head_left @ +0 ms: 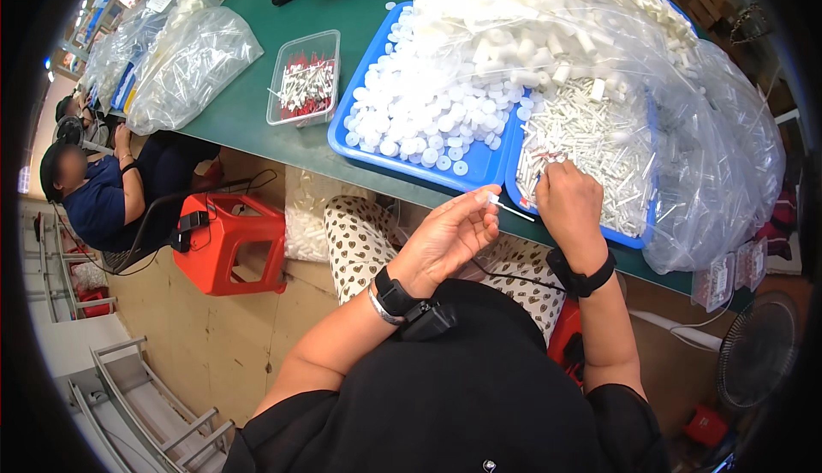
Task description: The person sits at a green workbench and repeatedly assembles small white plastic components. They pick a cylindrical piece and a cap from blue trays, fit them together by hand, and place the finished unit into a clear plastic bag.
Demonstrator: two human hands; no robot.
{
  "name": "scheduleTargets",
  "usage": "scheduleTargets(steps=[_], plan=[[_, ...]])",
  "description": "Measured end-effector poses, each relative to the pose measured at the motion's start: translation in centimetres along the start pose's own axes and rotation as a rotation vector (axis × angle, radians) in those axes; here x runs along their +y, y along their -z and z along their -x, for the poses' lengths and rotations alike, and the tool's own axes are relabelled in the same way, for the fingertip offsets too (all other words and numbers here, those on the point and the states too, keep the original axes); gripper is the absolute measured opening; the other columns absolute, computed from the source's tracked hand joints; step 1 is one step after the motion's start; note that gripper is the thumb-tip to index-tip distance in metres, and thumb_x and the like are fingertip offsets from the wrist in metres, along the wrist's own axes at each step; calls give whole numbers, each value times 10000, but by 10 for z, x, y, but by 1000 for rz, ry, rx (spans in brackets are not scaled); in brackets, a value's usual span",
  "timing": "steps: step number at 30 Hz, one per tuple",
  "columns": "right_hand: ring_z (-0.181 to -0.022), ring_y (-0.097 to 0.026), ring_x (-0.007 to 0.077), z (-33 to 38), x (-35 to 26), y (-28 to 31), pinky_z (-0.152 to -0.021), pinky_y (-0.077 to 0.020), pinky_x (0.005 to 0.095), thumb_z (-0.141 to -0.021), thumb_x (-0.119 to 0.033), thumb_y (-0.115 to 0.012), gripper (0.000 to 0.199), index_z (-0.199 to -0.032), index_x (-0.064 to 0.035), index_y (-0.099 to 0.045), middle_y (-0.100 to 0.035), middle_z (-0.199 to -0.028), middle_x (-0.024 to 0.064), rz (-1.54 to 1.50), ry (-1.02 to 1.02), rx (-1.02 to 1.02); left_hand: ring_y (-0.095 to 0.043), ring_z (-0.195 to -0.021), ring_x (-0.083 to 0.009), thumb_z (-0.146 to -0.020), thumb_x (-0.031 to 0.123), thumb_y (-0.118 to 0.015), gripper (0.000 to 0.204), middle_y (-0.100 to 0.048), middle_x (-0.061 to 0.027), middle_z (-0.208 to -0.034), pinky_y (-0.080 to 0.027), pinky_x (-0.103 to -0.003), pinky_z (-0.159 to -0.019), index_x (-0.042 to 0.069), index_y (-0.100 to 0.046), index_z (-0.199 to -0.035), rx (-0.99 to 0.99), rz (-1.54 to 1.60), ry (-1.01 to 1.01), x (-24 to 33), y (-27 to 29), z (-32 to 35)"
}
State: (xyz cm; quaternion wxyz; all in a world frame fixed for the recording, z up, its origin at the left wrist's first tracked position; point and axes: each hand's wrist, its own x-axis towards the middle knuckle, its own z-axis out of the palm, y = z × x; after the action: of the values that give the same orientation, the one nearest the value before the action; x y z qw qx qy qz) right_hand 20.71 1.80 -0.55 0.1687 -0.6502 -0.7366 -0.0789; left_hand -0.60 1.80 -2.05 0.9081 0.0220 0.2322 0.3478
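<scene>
My left hand (pixel 454 233) is just in front of the table edge, pinching a thin white stick (pixel 516 211) with a small white piece at its upper end between thumb and forefinger. The stick points right, toward my other hand. My right hand (pixel 571 203) is closed, knuckles up, over the near left part of a blue tray (pixel 640 238) filled with small white rods (pixel 591 130). Its fingertips point down and are hidden, so whatever they hold does not show. Left of that, another blue tray (pixel 488 165) holds many translucent white discs (pixel 419 118).
A clear box (pixel 304 79) of red and white pieces stands on the green table (pixel 257 135). Large plastic bags of white foam-like pieces (pixel 548 45) lie behind and beside the trays. A red stool (pixel 227 242) and a seated person (pixel 94 182) are at left, a fan (pixel 758 349) at lower right.
</scene>
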Motion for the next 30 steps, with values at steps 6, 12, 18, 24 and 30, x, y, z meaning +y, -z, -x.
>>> scheduleTargets(steps=[6,12,18,24,30], plan=[[-484,-552,182,11,-11,23,-467,-418,319,-803,-9,-664,72,-826,-24,-598,-578,-650,89,-555,-70,53,-555,-838,-124,-961,88,-620,337,-561,-71,-958,-515,-256,-757,-18,-507,-1261,-42,117,0,0,4,0],[-444,-469,99,27,-17,34,-445,-379,265,-813,25,-676,103,-887,-17,-619,-572,-617,55,-742,-65,4,-545,-825,-131,-951,60,-625,332,-549,-78,-956,-510,-260,-746,22,-502,-1257,-94,207,-19,2,-1,0],[-468,-493,112,28,-17,35,-460,-404,271,-815,20,-682,107,-899,-24,-631,-602,-675,51,-702,-5,36,-540,-817,-132,-957,59,-615,342,-547,-80,-967,-510,-260,-737,31,-482,-1271,-82,233,-13,3,-4,-1],[-473,-504,118,30,-16,33,-463,-411,270,-815,18,-690,115,-908,-24,-637,-608,-687,57,-708,-25,51,-540,-814,-135,-959,62,-612,347,-547,-84,-970,-515,-262,-735,38,-476,-1278,-66,240,-10,4,-3,-2],[-494,-543,130,28,-19,37,-491,-431,277,-823,15,-697,121,-927,-22,-647,-616,-697,66,-693,34,61,-555,-816,-128,-966,81,-613,329,-566,-76,-963,-519,-257,-746,26,-488,-1265,-54,214,10,3,-2,-2]])
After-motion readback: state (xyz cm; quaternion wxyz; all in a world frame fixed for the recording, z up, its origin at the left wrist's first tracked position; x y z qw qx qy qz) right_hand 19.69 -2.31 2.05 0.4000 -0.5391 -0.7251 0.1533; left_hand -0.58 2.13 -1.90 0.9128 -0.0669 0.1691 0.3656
